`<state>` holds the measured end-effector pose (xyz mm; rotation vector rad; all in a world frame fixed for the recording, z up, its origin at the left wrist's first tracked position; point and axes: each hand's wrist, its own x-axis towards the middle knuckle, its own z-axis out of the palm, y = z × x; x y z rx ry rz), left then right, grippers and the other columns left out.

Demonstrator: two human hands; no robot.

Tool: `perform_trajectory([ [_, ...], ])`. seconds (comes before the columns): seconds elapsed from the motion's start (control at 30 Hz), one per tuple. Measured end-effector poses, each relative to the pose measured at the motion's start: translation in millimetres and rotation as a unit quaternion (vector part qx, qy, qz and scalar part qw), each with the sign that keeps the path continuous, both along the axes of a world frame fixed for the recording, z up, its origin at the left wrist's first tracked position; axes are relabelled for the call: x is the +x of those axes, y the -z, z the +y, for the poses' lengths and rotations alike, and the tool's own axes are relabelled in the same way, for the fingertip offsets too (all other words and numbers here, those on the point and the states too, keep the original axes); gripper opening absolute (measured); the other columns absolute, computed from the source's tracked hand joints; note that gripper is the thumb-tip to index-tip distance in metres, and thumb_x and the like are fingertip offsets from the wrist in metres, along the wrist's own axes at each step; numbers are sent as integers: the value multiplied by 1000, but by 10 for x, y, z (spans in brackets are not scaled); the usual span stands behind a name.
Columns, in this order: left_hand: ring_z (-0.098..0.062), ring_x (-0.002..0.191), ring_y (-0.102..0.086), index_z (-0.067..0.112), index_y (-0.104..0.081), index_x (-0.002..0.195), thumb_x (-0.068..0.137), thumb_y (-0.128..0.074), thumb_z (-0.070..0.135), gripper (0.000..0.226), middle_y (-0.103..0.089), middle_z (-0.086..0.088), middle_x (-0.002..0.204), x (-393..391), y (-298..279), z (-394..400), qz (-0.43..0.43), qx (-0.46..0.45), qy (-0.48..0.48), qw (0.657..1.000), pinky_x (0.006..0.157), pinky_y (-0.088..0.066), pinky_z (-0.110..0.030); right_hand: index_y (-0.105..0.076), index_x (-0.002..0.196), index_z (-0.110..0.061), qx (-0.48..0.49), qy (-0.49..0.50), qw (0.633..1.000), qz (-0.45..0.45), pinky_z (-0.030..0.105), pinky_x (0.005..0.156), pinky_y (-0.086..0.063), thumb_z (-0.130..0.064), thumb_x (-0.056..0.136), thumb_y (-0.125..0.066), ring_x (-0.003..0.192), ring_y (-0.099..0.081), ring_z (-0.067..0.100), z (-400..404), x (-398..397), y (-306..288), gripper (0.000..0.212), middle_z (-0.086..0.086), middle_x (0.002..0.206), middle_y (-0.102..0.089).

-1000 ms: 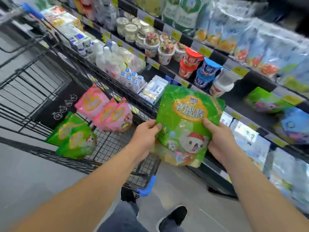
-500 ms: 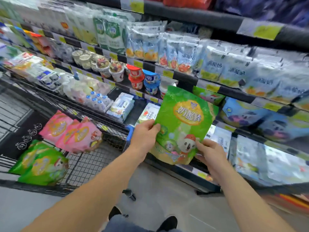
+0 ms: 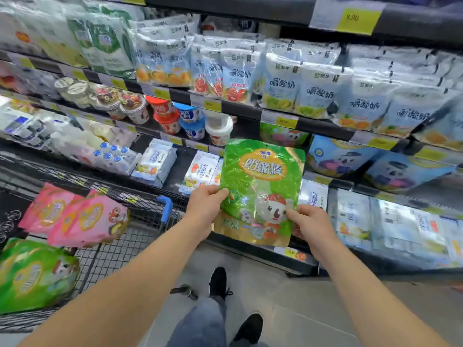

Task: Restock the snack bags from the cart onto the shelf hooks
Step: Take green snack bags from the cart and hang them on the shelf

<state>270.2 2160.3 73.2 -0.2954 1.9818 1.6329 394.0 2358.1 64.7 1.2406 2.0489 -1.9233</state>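
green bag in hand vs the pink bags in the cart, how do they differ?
The green bag is held upright in front of the shelves, the left hand and right hand gripping its lower edges; the pink bags lie tilted and overlapping in the cart, untouched. Colour differs: green against pink. Both are glossy pouches with an orange oval label and a cartoon figure.

Two hands (image 3: 204,209), one held green bag (image 3: 263,186)

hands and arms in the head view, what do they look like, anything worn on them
Both forearms are bare right to the frame's lower edge: no sleeves, gloves, watch or bands show. The left hand and right hand carry no visible rings, and the fingers have short, unpainted nails.
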Motion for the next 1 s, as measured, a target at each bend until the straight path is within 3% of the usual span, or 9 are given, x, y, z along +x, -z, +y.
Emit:
perform_trajectory([
  [0.1, -42, 95, -68, 13, -73, 76, 64, -71, 44, 34, -73, -18, 91, -295, 292, 106, -30, -32, 35, 998, 84, -53, -64, -67, 75, -5, 10, 13, 1000, -20, 35, 68, -49, -14, 92, -66, 72, -59, 22, 108, -127, 121, 19, 14, 80, -69],
  [0.2, -37, 97, -69, 19, -74, 68, 80, -72, 32, 17, -74, -15, 92, -573, 375, 291, -61, -20, 58, 996, 90, -53, -60, -69, 83, -2, 15, 35, 998, -41, 40, 75, -54, -20, 93, -65, 76, -62, 26, 233, -313, 281, 20, 17, 88, -73],
  [0.3, -36, 95, -68, 21, -72, 63, 88, -69, 23, 25, -73, -14, 94, -823, 453, 478, -93, -16, 52, 994, 88, -53, -52, -72, 83, -8, 45, 39, 996, -62, 46, 83, -56, -25, 96, -62, 76, -65, 24, 347, -507, 391, 24, 13, 88, -75],
  [0.5, -26, 79, -60, 16, -63, 73, 90, -68, 18, 17, -67, -11, 85, -1355, 742, 897, -94, -8, 76, 993, 74, -49, -45, -67, 78, -3, 177, 59, 979, -83, 48, 75, -55, -28, 89, -67, 63, -62, 28, 595, -978, 626, 28, 16, 74, -69],
  [0.57, -23, 71, -61, 16, -64, 77, 91, -66, 16, 14, -67, -10, 84, -1494, 793, 1027, -80, 6, 87, 993, 66, -51, -35, -65, 75, -2, 200, 78, 974, -76, 46, 68, -53, -30, 88, -68, 64, -60, 33, 670, -1119, 652, 30, 17, 70, -66],
  [0.7, -5, 49, -52, 18, -60, 67, 91, -63, 12, 25, -60, 10, 51, -1760, 807, 1284, -42, 17, 114, 992, 51, -40, -18, -58, 62, -16, 194, 126, 972, -39, 32, 62, -37, -24, 90, -67, 59, -42, 23, 863, -1427, 631, 30, 6, 59, -48],
  [0.8, -2, 33, -44, 17, -57, 64, 92, -60, 8, 29, -53, 13, 41, -1907, 812, 1438, -17, 19, 115, 993, 40, -32, -12, -58, 58, -14, 151, 182, 972, -14, 41, 62, -51, -28, 85, -62, 58, -49, 26, 972, -1662, 679, 31, 10, 60, -53],
  [0.9, -10, 39, -48, 17, -61, 67, 93, -57, 10, 27, -57, 2, 54, -1996, 790, 1516, -4, 35, 112, 993, 44, -39, -15, -72, 64, -22, 134, 205, 969, -5, 55, 74, -60, -31, 75, -57, 73, -71, 35, 1029, -1775, 780, 20, 3, 68, -72],
  [1.0, -21, 59, -51, 19, -65, 65, 91, -56, 10, 29, -55, -7, 68, -2032, 883, 1522, 11, 53, 123, 991, 62, -48, -29, -70, 65, -19, 110, 217, 970, 29, 54, 79, -59, -14, 79, -55, 72, -70, 29, 987, -1803, 838, 22, 2, 69, -72],
])
